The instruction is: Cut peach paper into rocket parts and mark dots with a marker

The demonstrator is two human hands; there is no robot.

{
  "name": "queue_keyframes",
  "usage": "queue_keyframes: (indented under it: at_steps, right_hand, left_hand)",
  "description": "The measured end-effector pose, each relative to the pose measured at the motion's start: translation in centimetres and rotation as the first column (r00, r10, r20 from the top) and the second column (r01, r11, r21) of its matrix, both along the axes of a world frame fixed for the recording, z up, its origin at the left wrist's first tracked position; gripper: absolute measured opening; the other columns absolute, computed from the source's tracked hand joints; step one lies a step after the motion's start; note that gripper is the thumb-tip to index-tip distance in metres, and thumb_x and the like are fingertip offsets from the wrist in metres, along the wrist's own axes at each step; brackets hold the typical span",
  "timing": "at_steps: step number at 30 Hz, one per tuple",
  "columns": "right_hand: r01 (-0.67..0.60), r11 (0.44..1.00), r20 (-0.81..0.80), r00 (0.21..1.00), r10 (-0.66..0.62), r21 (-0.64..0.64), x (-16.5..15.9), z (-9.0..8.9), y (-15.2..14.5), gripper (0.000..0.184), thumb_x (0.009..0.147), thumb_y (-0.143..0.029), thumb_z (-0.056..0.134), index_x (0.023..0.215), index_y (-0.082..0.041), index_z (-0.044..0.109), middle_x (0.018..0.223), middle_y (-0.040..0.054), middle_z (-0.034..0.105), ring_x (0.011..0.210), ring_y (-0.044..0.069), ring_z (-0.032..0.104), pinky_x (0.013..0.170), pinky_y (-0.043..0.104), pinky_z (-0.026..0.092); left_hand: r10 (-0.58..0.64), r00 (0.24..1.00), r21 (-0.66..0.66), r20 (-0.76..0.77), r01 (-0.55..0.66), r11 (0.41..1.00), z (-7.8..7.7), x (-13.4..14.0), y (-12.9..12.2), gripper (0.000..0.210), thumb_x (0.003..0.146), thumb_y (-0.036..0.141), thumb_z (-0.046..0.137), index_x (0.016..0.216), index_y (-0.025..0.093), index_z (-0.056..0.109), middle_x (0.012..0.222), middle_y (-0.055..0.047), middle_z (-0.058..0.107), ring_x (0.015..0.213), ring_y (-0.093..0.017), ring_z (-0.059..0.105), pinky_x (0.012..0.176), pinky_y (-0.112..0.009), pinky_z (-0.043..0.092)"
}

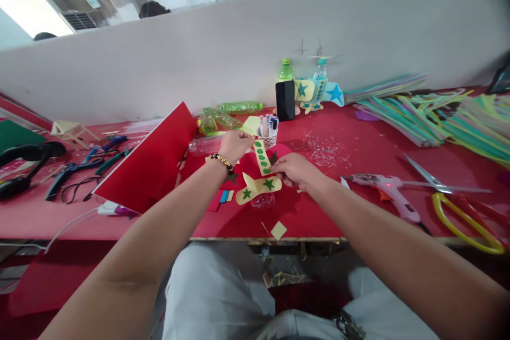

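Between my two hands stretches a pale yellow paper strip (pixel 262 158) with a row of green ovals. My left hand (pixel 236 144) pinches its upper end, and my right hand (pixel 294 169) pinches near its lower end. Just below it is a yellow paper piece with green stars (pixel 268 186), joined to a clear plastic bottle part (pixel 263 201). Red paper with dark stars (pixel 239 176) lies partly hidden behind the hands. A white cup of markers (pixel 268 132) stands just beyond them.
At right lie a pink glue gun (pixel 392 194), yellow-handled scissors (pixel 458 215) and bundled coloured strips (pixel 414 117). A red board (pixel 153 159) leans at left near pliers (pixel 74 172). A phone (pixel 285 100), green bottles (pixel 239 107) and a finished-looking blue paper craft (pixel 332 93) stand behind.
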State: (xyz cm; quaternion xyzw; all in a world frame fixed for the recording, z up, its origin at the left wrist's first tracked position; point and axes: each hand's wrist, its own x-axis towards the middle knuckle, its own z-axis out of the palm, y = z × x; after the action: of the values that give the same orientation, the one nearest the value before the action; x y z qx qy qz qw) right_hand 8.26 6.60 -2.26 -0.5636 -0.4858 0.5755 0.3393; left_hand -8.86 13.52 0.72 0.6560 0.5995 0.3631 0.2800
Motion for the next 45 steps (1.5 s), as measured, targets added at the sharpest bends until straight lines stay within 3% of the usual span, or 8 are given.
queue_keyframes:
  at_steps: [10,13,16,19,22,29,34,45]
  right_hand:
    - [-0.075,0.991,0.161,0.983,0.092,-0.107,-0.3,0.8,0.1,0.032,0.077,-0.011,0.062,0.051,-0.018,0.045,0.031,-0.008,0.04,0.023,0.005,0.029,0.027,0.021,0.019]
    - [-0.096,0.989,0.213,0.97,0.119,-0.117,-0.5,0.6,0.3,0.029,0.083,-0.015,0.062,0.057,-0.017,0.048,0.038,-0.0096,0.04,0.027,0.004,0.029,0.028,0.019,0.02]
    - [-0.121,0.983,0.276,0.948,0.155,-0.134,-0.8,0.6,0.4,0.02,0.09,-0.024,0.06,0.073,-0.013,0.056,0.054,-0.0083,0.049,0.037,0.003,0.038,0.034,0.016,0.031]
    - [-0.142,0.978,0.335,0.924,0.186,-0.151,-1.1,0.9,0.5,0.017,0.092,-0.029,0.059,0.089,-0.012,0.061,0.072,-0.0033,0.059,0.051,0.006,0.051,0.044,0.018,0.044]
    - [-0.15,0.976,0.382,0.902,0.2,-0.158,-1.3,1.3,0.5,0.017,0.092,-0.029,0.059,0.095,-0.012,0.061,0.08,-0.0005,0.062,0.058,0.008,0.057,0.05,0.021,0.049]
    - [-0.153,0.969,0.441,0.869,0.225,-0.191,-1.5,1.4,0.7,0.019,0.091,-0.03,0.059,0.099,-0.012,0.062,0.087,0.0021,0.064,0.066,0.011,0.061,0.056,0.025,0.053]
    - [-0.167,0.967,0.458,0.856,0.24,-0.195,-1.4,1.2,0.8,0.024,0.091,-0.03,0.059,0.108,-0.013,0.061,0.101,0.0057,0.064,0.081,0.016,0.064,0.068,0.032,0.056]
    - [-0.176,0.962,0.48,0.839,0.257,-0.207,-1.8,1.6,0.8,0.027,0.091,-0.031,0.06,0.111,-0.013,0.06,0.107,0.0073,0.064,0.088,0.018,0.064,0.074,0.036,0.056]
  left_hand:
    - [-0.036,0.972,-0.056,-0.234,0.023,0.998,-0.6,-0.2,0.6,0.032,0.066,0.027,0.062,0.045,0.019,0.039,0.042,0.005,0.03,0.042,-0.008,0.027,0.045,-0.027,0.016]
    - [-0.043,0.959,-0.073,-0.281,0.023,0.997,-0.6,-0.3,0.7,0.032,0.067,0.027,0.061,0.044,0.019,0.039,0.042,0.005,0.03,0.041,-0.008,0.028,0.046,-0.028,0.016]
    - [-0.044,0.949,-0.09,-0.312,0.017,0.996,-0.7,-0.3,0.9,0.027,0.068,0.028,0.06,0.046,0.019,0.046,0.043,0.005,0.034,0.041,-0.009,0.029,0.046,-0.028,0.018]
    - [-0.038,0.942,-0.104,-0.333,0.003,0.995,-0.7,-0.4,1.1,0.026,0.068,0.029,0.061,0.048,0.019,0.049,0.044,0.004,0.038,0.043,-0.01,0.033,0.048,-0.029,0.02]
    - [-0.039,0.937,-0.112,-0.346,0.0,0.994,-0.7,-0.4,1.3,0.028,0.068,0.029,0.062,0.046,0.02,0.046,0.044,0.003,0.038,0.044,-0.01,0.035,0.048,-0.029,0.02]
    - [-0.045,0.931,-0.124,-0.363,0.0,0.992,-0.7,-0.4,1.2,0.038,0.068,0.032,0.063,0.044,0.021,0.036,0.04,0.004,0.03,0.042,-0.01,0.031,0.047,-0.029,0.018]
    - [-0.041,0.928,-0.126,-0.369,-0.006,0.992,-0.8,-0.3,1.3,0.037,0.069,0.033,0.062,0.044,0.021,0.038,0.039,0.004,0.031,0.041,-0.01,0.031,0.046,-0.029,0.018]
    - [-0.063,0.919,-0.122,-0.389,0.016,0.992,-0.7,-0.1,1.0,0.036,0.067,0.034,0.062,0.044,0.02,0.037,0.041,0.004,0.03,0.042,-0.01,0.033,0.046,-0.028,0.02]
